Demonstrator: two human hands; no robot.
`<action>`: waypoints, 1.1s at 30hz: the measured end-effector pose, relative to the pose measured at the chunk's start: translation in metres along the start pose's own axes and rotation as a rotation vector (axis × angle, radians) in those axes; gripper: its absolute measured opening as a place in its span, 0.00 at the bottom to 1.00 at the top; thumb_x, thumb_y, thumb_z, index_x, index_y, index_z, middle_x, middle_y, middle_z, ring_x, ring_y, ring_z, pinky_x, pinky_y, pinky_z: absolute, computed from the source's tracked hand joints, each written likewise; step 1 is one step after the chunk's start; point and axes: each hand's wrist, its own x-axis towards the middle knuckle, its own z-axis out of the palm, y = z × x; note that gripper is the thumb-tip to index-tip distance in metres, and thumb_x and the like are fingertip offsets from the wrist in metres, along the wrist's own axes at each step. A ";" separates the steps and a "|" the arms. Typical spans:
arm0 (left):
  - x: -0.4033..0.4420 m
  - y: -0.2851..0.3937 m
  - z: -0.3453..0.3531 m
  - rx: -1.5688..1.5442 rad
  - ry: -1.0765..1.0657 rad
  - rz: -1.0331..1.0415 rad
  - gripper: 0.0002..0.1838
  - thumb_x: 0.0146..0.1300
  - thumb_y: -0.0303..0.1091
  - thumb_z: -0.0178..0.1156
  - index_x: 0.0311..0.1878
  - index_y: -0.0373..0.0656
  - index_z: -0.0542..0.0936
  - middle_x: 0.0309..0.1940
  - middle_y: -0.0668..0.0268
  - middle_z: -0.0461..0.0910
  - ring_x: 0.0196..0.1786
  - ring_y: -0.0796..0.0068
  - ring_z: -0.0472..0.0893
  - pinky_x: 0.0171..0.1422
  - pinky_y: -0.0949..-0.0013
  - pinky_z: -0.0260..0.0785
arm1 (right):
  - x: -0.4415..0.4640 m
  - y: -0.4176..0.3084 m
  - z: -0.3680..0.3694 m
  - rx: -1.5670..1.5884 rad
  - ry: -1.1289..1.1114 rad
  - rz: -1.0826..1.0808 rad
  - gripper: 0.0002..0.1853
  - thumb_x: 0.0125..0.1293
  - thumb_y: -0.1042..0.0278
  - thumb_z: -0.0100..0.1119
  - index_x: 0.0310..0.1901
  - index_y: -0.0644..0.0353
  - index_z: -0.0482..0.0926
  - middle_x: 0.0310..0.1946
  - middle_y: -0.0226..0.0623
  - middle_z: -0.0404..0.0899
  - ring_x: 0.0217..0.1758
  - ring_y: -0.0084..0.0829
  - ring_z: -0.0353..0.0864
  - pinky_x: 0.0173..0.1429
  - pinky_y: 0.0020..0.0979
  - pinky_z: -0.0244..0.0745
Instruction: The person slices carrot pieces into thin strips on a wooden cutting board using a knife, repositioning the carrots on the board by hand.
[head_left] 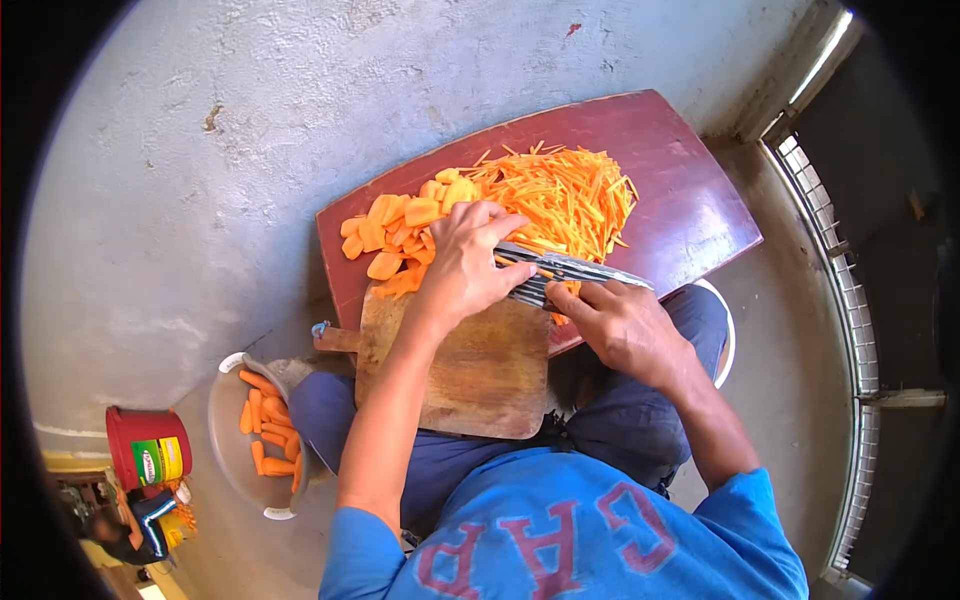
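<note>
My right hand point(628, 328) is closed around a knife whose broad blade point(575, 268) has dark and pale wavy stripes. The handle is hidden in that hand. At the blade's other end, the thumb and fingers of my left hand point(468, 258) close around it. A few carrot strips cling to the blade between the hands. Beyond them, a heap of shredded carrot point(570, 195) lies on a dark red board point(690, 190), with thick carrot slices point(390, 228) to its left. Below my hands, a wooden cutting board point(465, 370) rests across my lap.
A pale tub point(228, 440) holding several peeled carrots point(268, 425) stands by my left knee. Farther left are a red bucket point(122, 440) and another person point(135, 525). A rough wall point(250, 130) runs behind the red board. Part of a white container point(728, 345) shows beyond my right knee.
</note>
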 end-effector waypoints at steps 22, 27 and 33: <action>0.004 -0.035 0.027 0.167 0.077 -0.027 0.29 0.66 0.50 0.85 0.64 0.43 0.94 0.69 0.58 0.86 0.75 0.56 0.81 0.81 0.47 0.59 | -0.011 -0.005 -0.001 -0.028 -0.052 0.151 0.26 0.70 0.70 0.69 0.70 0.59 0.84 0.44 0.47 0.92 0.43 0.53 0.96 0.44 0.51 0.91; 0.003 -0.055 0.040 0.266 0.209 -0.027 0.15 0.73 0.36 0.77 0.58 0.42 0.93 0.63 0.59 0.87 0.68 0.57 0.81 0.77 0.42 0.58 | -0.011 -0.010 0.003 0.082 -0.056 0.226 0.26 0.74 0.72 0.68 0.72 0.62 0.84 0.47 0.51 0.93 0.46 0.58 0.95 0.46 0.53 0.91; -0.035 -0.041 0.036 0.097 0.290 -0.138 0.16 0.70 0.33 0.79 0.58 0.40 0.93 0.52 0.61 0.89 0.62 0.57 0.84 0.74 0.46 0.61 | -0.014 -0.008 0.010 0.435 0.078 0.386 0.21 0.82 0.67 0.67 0.72 0.62 0.83 0.49 0.58 0.92 0.50 0.64 0.94 0.51 0.57 0.88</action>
